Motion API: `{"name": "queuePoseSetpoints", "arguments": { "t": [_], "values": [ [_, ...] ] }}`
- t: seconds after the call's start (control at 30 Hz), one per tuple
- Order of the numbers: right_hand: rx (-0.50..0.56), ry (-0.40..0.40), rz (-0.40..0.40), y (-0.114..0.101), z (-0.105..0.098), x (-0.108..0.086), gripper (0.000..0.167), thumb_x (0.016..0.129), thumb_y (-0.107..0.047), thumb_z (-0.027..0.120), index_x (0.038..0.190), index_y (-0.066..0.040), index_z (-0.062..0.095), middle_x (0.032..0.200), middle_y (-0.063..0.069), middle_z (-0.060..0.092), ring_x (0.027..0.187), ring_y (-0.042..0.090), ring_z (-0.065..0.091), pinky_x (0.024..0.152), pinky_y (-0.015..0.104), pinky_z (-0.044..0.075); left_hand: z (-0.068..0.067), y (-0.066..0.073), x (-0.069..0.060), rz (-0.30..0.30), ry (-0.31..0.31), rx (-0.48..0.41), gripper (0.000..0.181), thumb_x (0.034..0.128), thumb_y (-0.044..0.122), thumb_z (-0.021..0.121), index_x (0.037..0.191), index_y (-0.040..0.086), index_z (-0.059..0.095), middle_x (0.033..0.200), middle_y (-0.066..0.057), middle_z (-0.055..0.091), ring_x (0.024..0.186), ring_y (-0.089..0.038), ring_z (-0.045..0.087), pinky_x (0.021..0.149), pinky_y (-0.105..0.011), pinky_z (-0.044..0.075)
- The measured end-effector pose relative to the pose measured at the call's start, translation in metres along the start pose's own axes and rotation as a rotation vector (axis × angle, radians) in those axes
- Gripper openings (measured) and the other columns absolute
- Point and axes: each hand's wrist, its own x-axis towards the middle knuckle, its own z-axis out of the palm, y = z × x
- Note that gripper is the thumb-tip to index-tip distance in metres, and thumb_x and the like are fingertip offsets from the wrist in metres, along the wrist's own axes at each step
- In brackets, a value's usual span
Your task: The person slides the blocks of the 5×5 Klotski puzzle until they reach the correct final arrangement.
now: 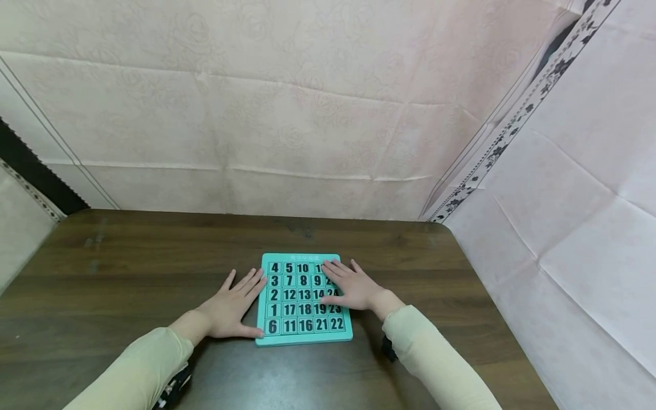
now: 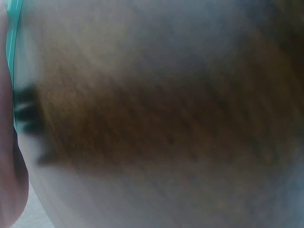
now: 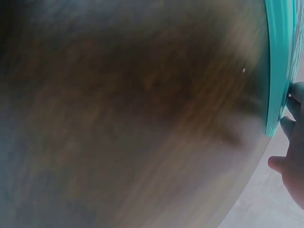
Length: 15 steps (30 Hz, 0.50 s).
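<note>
A teal board (image 1: 303, 338) with a grid of black-numbered tiles (image 1: 304, 295) lies flat on the table. At its left edge the left hand (image 1: 230, 309) is spread, its thumb and fingertips touching the rim. The right hand (image 1: 356, 287) lies over the upper right part, fingers extended, covering some tiles of the right columns. In the left wrist view, part of the left hand (image 2: 8, 175) and a strip of the board (image 2: 13, 38) show at the left border. The right wrist view has the board's edge (image 3: 280, 57) beside the right hand's fingers (image 3: 289, 124).
The brown wooden table (image 1: 128, 273) spreads around the board. Pale patterned cloth (image 1: 256, 125) hangs behind it, and more white cloth (image 1: 579, 228) stands along the right side. A dark strip (image 1: 36, 171) runs at the far left.
</note>
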Motion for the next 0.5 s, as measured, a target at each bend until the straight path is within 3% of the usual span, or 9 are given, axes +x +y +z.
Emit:
{"name": "queuePoseSetpoints", "arguments": {
  "t": [0.5],
  "values": [
    [0.007, 0.000, 0.033, 0.016, 0.003, -0.010, 0.088, 0.084, -0.072, 0.038, 0.152, -0.023, 0.011, 0.159, -0.006, 0.008, 0.147, 0.018, 0.006, 0.116, 0.053, 0.006, -0.001, 0.000, 0.000, 0.014, 0.015, -0.001, 0.112, 0.0716, 0.083, 0.044, 0.150, 0.008, 0.017, 0.158, -0.011, 0.010, 0.145, -0.031, 0.012, 0.112, -0.061, 0.004]
  ]
}}
